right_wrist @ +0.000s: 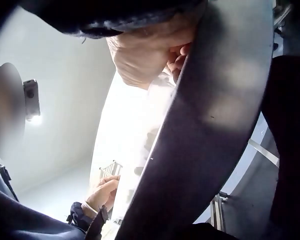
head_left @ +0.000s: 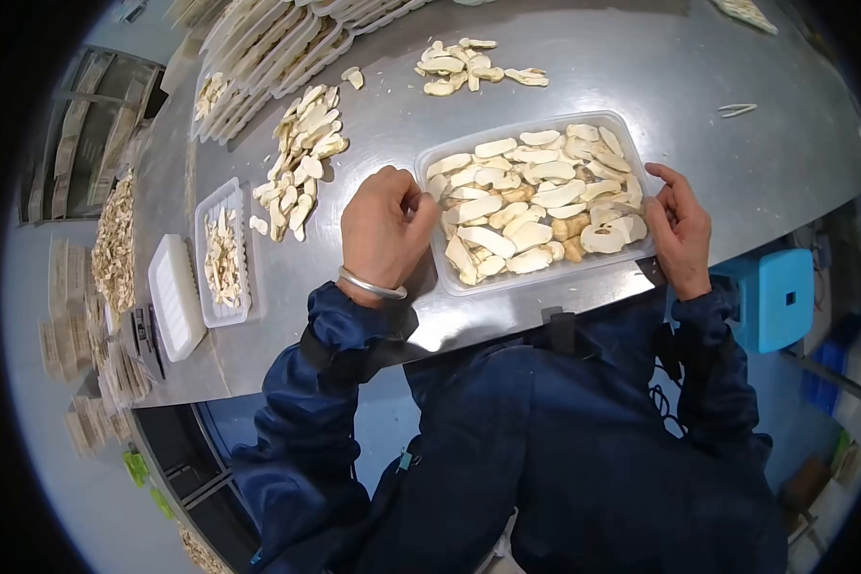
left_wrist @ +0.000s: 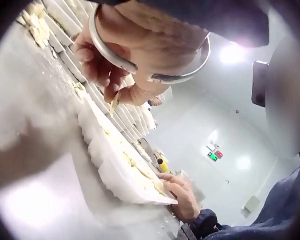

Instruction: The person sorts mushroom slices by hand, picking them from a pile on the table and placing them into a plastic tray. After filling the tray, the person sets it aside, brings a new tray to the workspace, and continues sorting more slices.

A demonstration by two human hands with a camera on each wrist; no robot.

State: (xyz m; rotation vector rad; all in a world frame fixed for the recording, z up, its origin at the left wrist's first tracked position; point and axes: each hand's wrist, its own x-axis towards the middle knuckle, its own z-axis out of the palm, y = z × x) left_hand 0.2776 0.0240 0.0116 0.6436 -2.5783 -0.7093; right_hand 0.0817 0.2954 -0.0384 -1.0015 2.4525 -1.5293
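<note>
At the centre of the head view, the left hand (head_left: 385, 230) and right hand (head_left: 679, 228) curl their fingers on opposite ends of the slice-filled clear tray (head_left: 631, 129) resting on the grey tabletop (head_left: 584, 77).

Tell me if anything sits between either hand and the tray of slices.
Nothing visible does. The left hand touches the left end of the tray, and the right hand is at its right end.

The desk (head_left: 584, 86) is viewed steeply from above by the head camera. The tray (left_wrist: 115, 175) is seen close, from desk level, by the left wrist camera, and from below the desk edge by the right; the tray is shared by all.
</note>
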